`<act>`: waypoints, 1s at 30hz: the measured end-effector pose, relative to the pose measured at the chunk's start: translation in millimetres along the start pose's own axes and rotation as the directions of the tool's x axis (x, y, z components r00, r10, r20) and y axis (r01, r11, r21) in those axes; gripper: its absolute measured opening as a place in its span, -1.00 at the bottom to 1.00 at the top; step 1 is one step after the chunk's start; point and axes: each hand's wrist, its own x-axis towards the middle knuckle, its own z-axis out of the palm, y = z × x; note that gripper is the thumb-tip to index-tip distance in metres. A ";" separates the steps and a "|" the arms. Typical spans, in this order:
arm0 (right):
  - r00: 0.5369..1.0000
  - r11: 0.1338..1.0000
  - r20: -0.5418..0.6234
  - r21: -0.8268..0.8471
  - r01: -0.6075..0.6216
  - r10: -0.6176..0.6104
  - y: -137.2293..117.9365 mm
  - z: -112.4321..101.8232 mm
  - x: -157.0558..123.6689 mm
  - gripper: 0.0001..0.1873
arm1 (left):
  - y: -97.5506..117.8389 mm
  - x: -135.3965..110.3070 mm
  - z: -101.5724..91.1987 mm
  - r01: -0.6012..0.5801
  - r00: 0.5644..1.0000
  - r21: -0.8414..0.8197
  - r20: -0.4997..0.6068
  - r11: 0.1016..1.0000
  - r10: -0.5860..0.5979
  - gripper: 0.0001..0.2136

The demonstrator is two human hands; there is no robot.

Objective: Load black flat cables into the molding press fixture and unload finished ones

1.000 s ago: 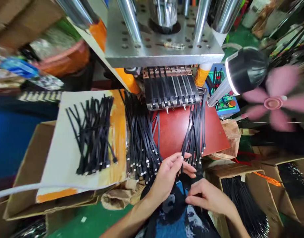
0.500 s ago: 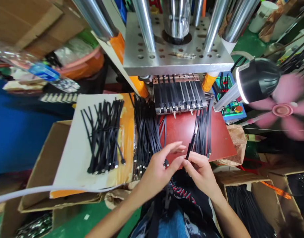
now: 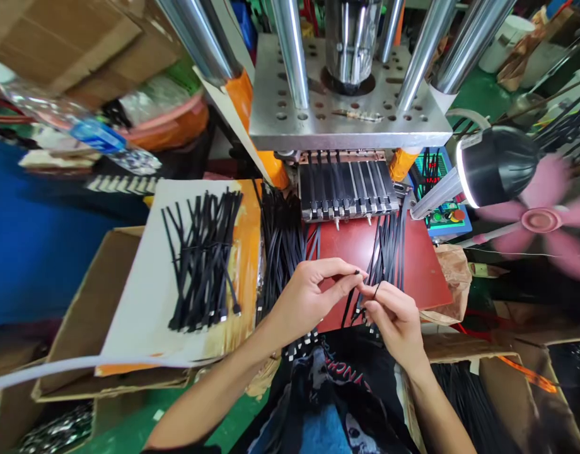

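Note:
My left hand (image 3: 313, 293) pinches the dark end of a thin black cable (image 3: 377, 289) between thumb and fingers. Close beside it, my right hand (image 3: 396, 315) is closed on the same cable, part of which bends up over the fingers. Both hands are above the front of the red board (image 3: 335, 249). Just behind the right hand lies a bunch of flat black cables (image 3: 387, 249). Beyond, a metal mould block (image 3: 351, 186) sits under the press with black cables laid in its left slots. Left of the hands is another black cable pile (image 3: 283, 246).
A large cable bundle (image 3: 205, 258) rests on a white board (image 3: 139, 302) at left. The steel press plate (image 3: 290, 129) and its columns stand overhead. At right are a lit lamp (image 3: 498, 167), a pink fan (image 3: 540, 221) and a carton holding cables (image 3: 464, 391).
The cable has turned from upright between my fingers to a bend over the right hand. My left fingers have closed from spread to a pinch. The view has shifted slightly.

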 end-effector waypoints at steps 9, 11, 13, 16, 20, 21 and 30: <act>0.999 0.999 -0.004 -0.008 0.053 -0.053 -23.6 16.6 21.5 -0.75 | 5.7 5.8 -9.3 -0.030 0.999 -0.183 -0.030 0.983 0.025 -0.69; 0.998 0.998 -0.004 -0.020 0.067 -0.067 -23.1 20.4 26.6 -0.71 | 6.9 7.4 -11.8 -0.075 0.996 -0.095 -0.055 0.993 0.070 -0.70; 0.999 0.998 0.007 -0.029 0.052 -0.051 -18.3 26.4 29.6 -0.70 | 8.4 12.0 -15.3 -0.122 0.990 0.019 -0.071 0.992 0.123 -0.74; 0.992 0.997 0.099 -0.034 -0.074 0.077 -7.0 36.6 25.9 -0.65 | 8.6 29.7 -24.5 -0.160 0.972 0.182 -0.143 0.970 0.187 -0.81; 0.880 0.968 0.422 0.027 -0.251 0.216 -2.5 23.7 26.0 -0.58 | -3.1 77.3 -41.5 -0.166 0.923 0.399 -0.259 0.902 0.284 -0.85; 0.859 0.972 0.471 0.015 -0.235 0.201 -5.0 12.3 33.7 -0.57 | -8.1 92.1 -45.0 -0.177 0.918 0.466 -0.238 0.867 0.316 -0.85; 0.971 0.978 0.238 -0.208 0.029 0.022 -11.4 -75.0 216.4 -0.48 | -33.9 181.0 -49.6 -0.021 0.883 0.671 -0.336 0.741 0.329 -0.89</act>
